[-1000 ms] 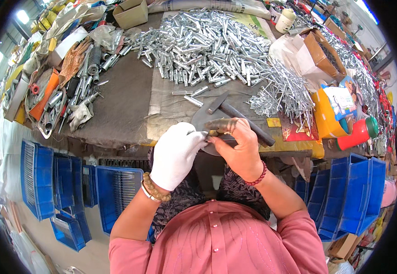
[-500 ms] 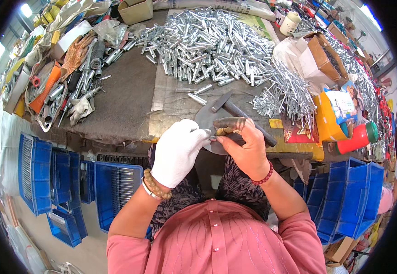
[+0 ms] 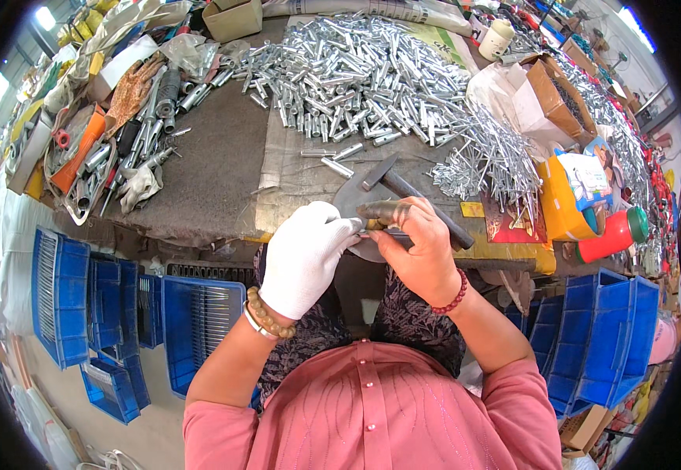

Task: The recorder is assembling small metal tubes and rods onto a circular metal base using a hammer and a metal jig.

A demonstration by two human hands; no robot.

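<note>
My left hand (image 3: 301, 254), in a white glove, is closed in a pinch over the table's near edge. Its fingertips meet those of my right hand (image 3: 419, 251), which is bare apart from dark coverings on its fingers. Between them sits a thin metal piece (image 3: 365, 233), mostly hidden by the fingers. Beneath and beyond the hands is a flat grey metal plate (image 3: 348, 202). A hammer (image 3: 415, 196) lies just past my right hand, its head on the plate's far side. Several loose metal tubes (image 3: 337, 168) lie beyond the plate.
A big heap of metal tubes (image 3: 356, 74) covers the table's far middle, with thin pins (image 3: 497, 164) to its right. Tools and an orange-handled one (image 3: 82, 153) crowd the left. A red jar (image 3: 610, 237) stands right. Blue bins (image 3: 199, 329) flank my legs.
My right hand has shifted slightly, and its covered index finger has moved a little left and up. The left hand stays nearly in place, still pinching.
</note>
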